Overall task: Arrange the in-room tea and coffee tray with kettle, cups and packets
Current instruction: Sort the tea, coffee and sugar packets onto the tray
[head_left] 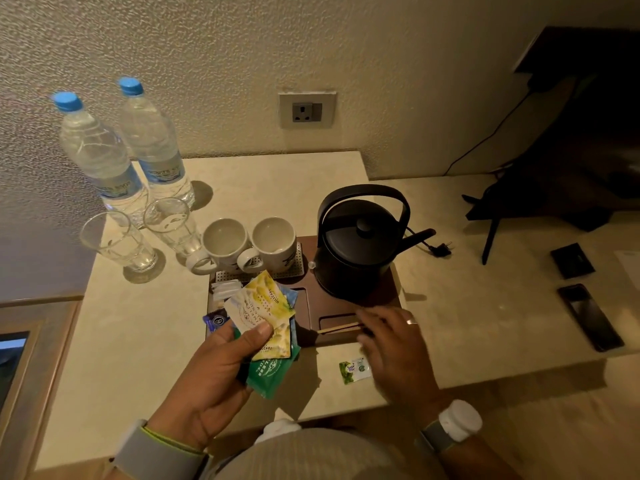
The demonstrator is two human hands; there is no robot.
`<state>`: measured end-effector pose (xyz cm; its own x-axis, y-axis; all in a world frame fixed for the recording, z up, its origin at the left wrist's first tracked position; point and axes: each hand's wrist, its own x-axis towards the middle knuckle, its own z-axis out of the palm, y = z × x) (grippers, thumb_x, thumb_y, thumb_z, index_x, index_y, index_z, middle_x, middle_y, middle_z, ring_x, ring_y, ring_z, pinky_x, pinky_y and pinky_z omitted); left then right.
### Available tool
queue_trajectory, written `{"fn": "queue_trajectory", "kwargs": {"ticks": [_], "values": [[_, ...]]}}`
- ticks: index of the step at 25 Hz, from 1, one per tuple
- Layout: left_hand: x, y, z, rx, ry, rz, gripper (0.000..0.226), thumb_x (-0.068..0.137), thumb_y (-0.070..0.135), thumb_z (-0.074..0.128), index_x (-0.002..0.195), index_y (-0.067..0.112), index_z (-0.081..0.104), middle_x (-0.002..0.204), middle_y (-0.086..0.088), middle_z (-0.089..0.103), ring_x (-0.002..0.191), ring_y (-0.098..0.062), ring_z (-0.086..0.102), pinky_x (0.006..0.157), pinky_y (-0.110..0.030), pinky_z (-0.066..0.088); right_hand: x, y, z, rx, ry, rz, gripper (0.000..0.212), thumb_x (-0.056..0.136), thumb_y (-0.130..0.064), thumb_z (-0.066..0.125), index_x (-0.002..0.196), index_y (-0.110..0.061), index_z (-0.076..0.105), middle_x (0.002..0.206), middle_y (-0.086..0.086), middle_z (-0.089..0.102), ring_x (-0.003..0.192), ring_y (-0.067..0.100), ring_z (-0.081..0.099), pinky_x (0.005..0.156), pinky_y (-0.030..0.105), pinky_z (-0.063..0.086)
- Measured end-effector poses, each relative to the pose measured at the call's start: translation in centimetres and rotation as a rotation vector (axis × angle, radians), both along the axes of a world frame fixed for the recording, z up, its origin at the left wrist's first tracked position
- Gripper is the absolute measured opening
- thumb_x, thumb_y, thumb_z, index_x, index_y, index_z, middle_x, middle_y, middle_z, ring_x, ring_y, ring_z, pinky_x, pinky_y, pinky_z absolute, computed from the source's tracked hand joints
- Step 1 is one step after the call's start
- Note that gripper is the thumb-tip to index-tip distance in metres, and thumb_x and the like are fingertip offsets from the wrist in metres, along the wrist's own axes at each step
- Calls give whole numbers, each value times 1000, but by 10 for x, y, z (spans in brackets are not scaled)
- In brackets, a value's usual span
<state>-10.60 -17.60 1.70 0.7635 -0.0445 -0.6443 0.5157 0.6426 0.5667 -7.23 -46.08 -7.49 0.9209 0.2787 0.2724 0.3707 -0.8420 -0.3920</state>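
Note:
A dark brown tray lies on the beige counter with a black kettle on its right half. Two white cups stand side by side on the tray's perforated back-left section. My left hand grips a fanned stack of tea packets, yellow, white and green, above the tray's front left. White sachets lie in a left compartment. My right hand hovers over the tray's front slot, fingertips pinching thin wooden stirrers. A small green sweetener sachet lies on the counter in front of the tray.
Two water bottles with blue caps and two clear glasses stand at the back left. The kettle's plug lies unplugged right of the tray, below a wall socket. A phone and a dark card lie at the right.

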Motion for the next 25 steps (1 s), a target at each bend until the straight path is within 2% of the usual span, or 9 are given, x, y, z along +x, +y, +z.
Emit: {"fn": "queue_trajectory", "kwargs": {"ticks": [4,6,8,12,15,18,21,23,25], "values": [[5,-1,-1,-9,-14,-16,39,83,6,71,122,9,75,125,-21,75,97,-32,79,70,-38,66,-7,28,-5,-323,95,328,69,92,-67,56,152,-36,42,166,0,31,153,27,29,124,50,21],[7,0,-1,-7,-14,-26,36,83,6,71,118,10,77,125,-21,75,97,-32,79,70,-38,66,-2,33,-7,-419,101,333,70,91,-76,49,151,-40,43,173,3,19,159,33,17,123,59,11],[10,0,-2,4,-4,-41,30,82,7,71,110,13,81,123,-19,76,95,-30,80,69,-37,66,0,30,-9,-481,129,281,74,89,-80,47,152,-44,40,175,4,9,161,36,8,121,64,8],[13,-1,-6,2,1,-72,28,83,7,71,107,15,82,124,-19,76,97,-31,80,70,-37,66,-2,23,-8,-458,169,179,81,88,-82,45,159,-45,30,176,4,4,160,37,9,120,66,14],[16,-3,-7,0,-27,-90,29,84,7,72,110,13,81,124,-21,75,99,-33,79,73,-38,65,-5,15,-5,-253,104,145,81,92,-74,48,162,-45,19,175,3,8,161,31,8,124,55,9],[17,-3,-7,-2,-51,-89,29,85,8,72,112,13,81,124,-22,75,100,-33,79,75,-37,65,-5,-6,-5,-24,100,-40,71,97,-65,46,161,-39,30,170,1,24,159,25,16,124,44,16],[18,2,-7,-9,-45,-78,28,83,7,72,110,12,81,122,-22,76,98,-33,79,72,-37,65,-9,-17,-6,13,108,-59,56,97,-47,53,147,-23,55,159,3,43,150,26,34,118,54,34],[17,2,-8,3,-51,-86,32,83,7,73,114,10,79,123,-23,75,99,-34,79,73,-37,65,-12,-17,2,143,95,-38,41,97,-31,54,133,-16,67,143,3,58,136,23,51,105,54,48],[17,-1,-8,31,-83,-103,40,83,7,73,123,6,73,125,-22,74,103,-34,78,76,-36,65,-11,-16,19,378,136,-76,30,99,-26,54,119,-18,75,120,-3,72,113,16,67,87,49,59]]}}
